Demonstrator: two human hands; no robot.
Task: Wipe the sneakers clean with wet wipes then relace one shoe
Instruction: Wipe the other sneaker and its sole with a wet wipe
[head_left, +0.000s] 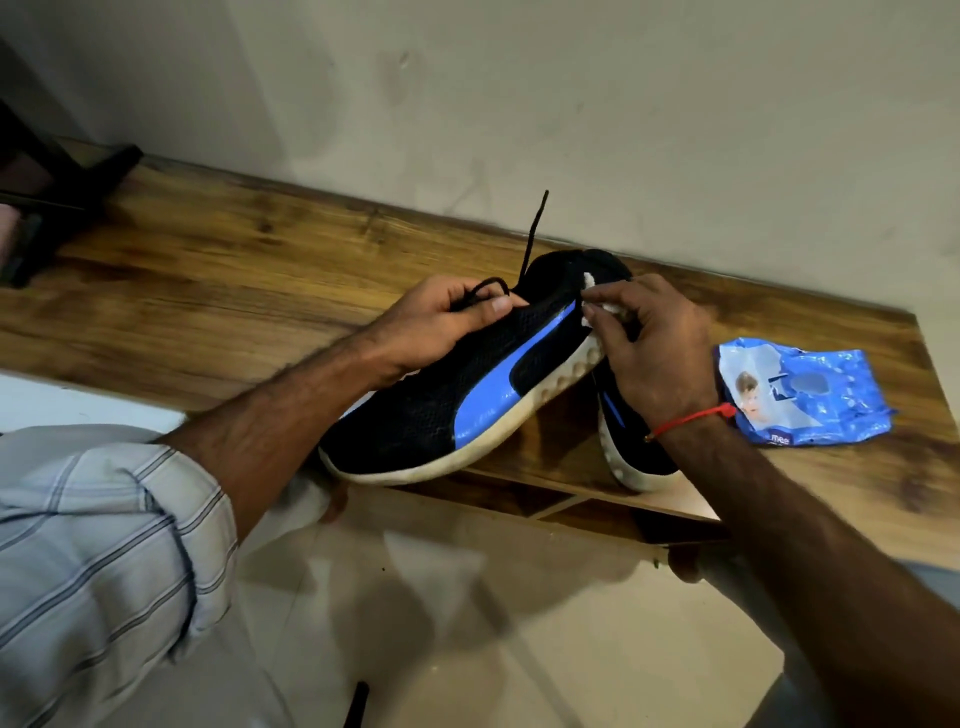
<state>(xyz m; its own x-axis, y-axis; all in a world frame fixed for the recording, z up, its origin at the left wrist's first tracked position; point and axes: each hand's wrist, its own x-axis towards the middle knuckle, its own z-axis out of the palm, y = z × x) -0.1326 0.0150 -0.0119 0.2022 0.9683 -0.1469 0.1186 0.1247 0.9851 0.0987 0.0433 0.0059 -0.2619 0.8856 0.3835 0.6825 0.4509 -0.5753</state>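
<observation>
- Sneaker (467, 395) at frame centre, tilted off the bench (208, 291): left hand (441, 325) grips its laced top, steadying it.
- Right hand (654, 348) pinches a wet wipe (605, 306) against the heel side, for scrubbing.

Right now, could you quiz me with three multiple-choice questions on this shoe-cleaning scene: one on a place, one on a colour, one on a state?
1. Where does the wet wipes pack lie?
A. on the floor
B. on the wooden shelf, on the person's right
C. inside a sneaker

2. What colour is the stripe on the held sneaker?
A. blue
B. red
C. green

3. What does the right hand pinch?
A. a brush
B. nothing
C. a white wipe

Answers: B, the pack rests on wood beside the right wrist; A, a blue band crosses the black side; C, white material shows at its fingertips, against the heel.
</observation>
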